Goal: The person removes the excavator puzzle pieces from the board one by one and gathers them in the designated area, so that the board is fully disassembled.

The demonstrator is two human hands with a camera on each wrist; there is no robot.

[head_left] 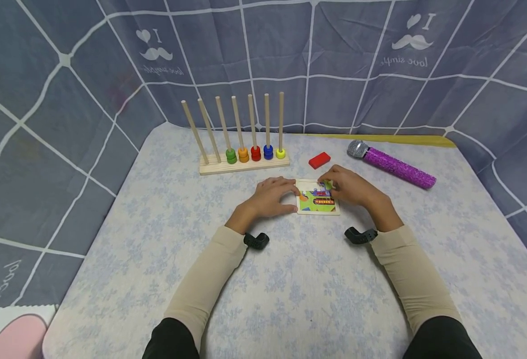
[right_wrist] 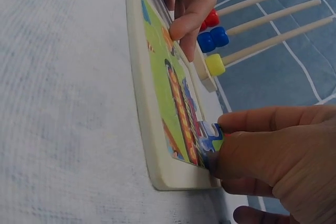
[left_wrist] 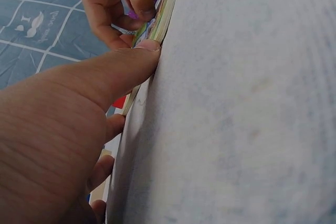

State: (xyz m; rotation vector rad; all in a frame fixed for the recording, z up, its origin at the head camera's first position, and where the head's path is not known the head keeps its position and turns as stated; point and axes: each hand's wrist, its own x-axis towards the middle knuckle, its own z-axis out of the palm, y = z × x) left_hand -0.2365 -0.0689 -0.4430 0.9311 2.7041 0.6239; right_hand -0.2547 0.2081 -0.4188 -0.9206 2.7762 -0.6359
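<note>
A small jigsaw puzzle in a pale wooden frame (head_left: 317, 213) lies flat on the table, its picture (right_wrist: 173, 93) green with an orange train-like shape. My left hand (head_left: 269, 196) grips the frame's left side, thumb near the front corner and index fingertip over the picture's edge. At the far right corner, my right hand (head_left: 346, 184) pinches a blue-and-green puzzle piece (right_wrist: 214, 139) between thumb and fingers. The piece sits at the picture's corner, partly hidden by the fingertips.
Behind the puzzle stands a wooden peg rack (head_left: 245, 168) with coloured beads on several pegs. A red block (head_left: 319, 160) lies just beyond the frame. A glittery purple microphone (head_left: 395, 166) lies at the back right. A grey-blue curtain (head_left: 276, 50) hangs behind the table.
</note>
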